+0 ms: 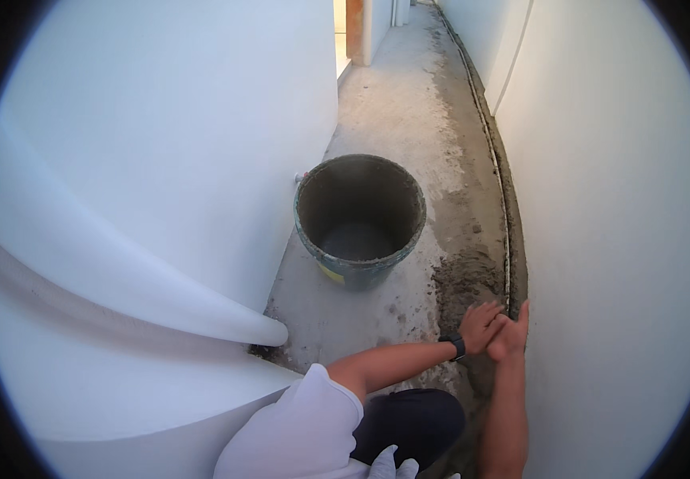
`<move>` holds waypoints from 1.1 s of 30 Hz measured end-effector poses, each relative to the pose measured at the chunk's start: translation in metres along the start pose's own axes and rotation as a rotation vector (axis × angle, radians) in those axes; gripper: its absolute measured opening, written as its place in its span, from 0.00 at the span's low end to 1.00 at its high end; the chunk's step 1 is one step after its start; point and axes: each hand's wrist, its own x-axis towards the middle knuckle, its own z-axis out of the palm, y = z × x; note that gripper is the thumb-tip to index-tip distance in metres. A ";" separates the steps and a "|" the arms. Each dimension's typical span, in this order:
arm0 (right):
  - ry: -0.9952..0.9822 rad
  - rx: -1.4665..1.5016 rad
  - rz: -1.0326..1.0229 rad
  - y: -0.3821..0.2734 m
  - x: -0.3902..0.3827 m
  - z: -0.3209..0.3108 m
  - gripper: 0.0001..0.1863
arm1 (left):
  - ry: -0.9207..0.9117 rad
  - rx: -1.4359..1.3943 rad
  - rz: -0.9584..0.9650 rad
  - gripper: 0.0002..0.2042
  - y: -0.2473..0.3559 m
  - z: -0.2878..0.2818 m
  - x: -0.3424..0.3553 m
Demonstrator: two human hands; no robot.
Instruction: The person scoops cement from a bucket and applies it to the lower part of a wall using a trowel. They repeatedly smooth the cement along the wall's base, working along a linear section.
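Knee: a dark knee [413, 423] sticks out by the bottom edge of the floor [385, 88], next to a pale thing shaped like a glove.
Left hand: the bare left hand [480, 326], with a black watch [456, 345], lies on the other hand, its fingers stretched out.
Right hand: the bare right hand [511, 335] is under it, close to the right wall [600, 199]. One finger or thumb points up; the rest are partly hidden, so their state cannot be told. No tool shows in either hand.
Gray cement: wet-looking cement [468, 287] runs along the floor's right edge, lumpy just past the hands.
Pipe: a fat white pipe [233, 313] ends at the floor's left edge.
Bucket: a messy bucket [365, 278] stands mid-floor, gray inside.
Thin strip: a pale strip [507, 239] runs far along the right edge.
Done and left: the far cement looks flatter, so probably done; the near lumps seem left to smooth.
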 end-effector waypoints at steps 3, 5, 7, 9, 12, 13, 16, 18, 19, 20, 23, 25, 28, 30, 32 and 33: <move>-0.098 -0.063 -0.558 -0.047 -0.004 0.023 0.40 | -0.243 -0.273 -0.741 0.35 -0.052 0.004 -0.032; -0.011 -0.422 -0.723 -0.033 -0.003 0.017 0.39 | -0.192 -0.634 -0.935 0.39 -0.042 0.004 -0.024; -0.016 -1.065 -0.860 0.023 0.001 -0.008 0.36 | -0.168 -1.058 -0.943 0.41 -0.003 -0.003 0.007; -0.051 -1.684 -0.579 0.062 -0.003 -0.050 0.31 | -0.225 -1.186 -0.700 0.40 0.040 -0.023 0.037; -0.023 -1.759 -0.353 0.086 -0.048 -0.121 0.27 | -0.105 -1.175 -0.461 0.35 0.071 -0.068 0.068; 0.032 -1.749 -0.397 0.082 -0.066 -0.140 0.27 | -0.064 -1.048 -0.410 0.33 0.069 -0.083 0.071; 0.313 -1.840 0.280 0.062 -0.118 -0.190 0.32 | -0.054 -0.740 -0.400 0.20 0.036 -0.115 0.056; 0.364 -2.006 0.615 0.054 -0.154 -0.225 0.38 | -0.089 -0.399 -0.358 0.36 0.007 -0.112 0.023; 0.402 -2.039 0.771 0.055 -0.172 -0.244 0.41 | -0.077 -0.426 -0.424 0.42 -0.007 -0.107 0.010; 0.377 -2.039 0.937 0.056 -0.186 -0.264 0.42 | -0.051 -0.375 -0.464 0.38 -0.020 -0.100 -0.009; 0.236 -1.877 1.096 0.070 -0.224 -0.317 0.43 | -0.127 -0.202 -0.738 0.19 -0.052 -0.079 -0.052; 0.331 -1.816 0.988 0.098 -0.233 -0.340 0.41 | -0.193 -0.087 -0.861 0.20 -0.069 -0.068 -0.076; 0.400 -1.686 0.883 0.136 -0.238 -0.360 0.37 | -0.270 -0.060 -0.754 0.27 -0.090 -0.048 -0.117; 0.462 -1.600 0.819 0.156 -0.242 -0.368 0.34 | -0.343 0.045 -0.703 0.27 -0.098 -0.038 -0.130; 0.536 -1.586 0.670 0.174 -0.248 -0.371 0.28 | -0.307 0.145 -0.704 0.26 -0.100 -0.031 -0.134; 0.564 -1.607 0.563 0.179 -0.252 -0.371 0.26 | -0.306 0.087 -0.685 0.26 -0.100 -0.028 -0.135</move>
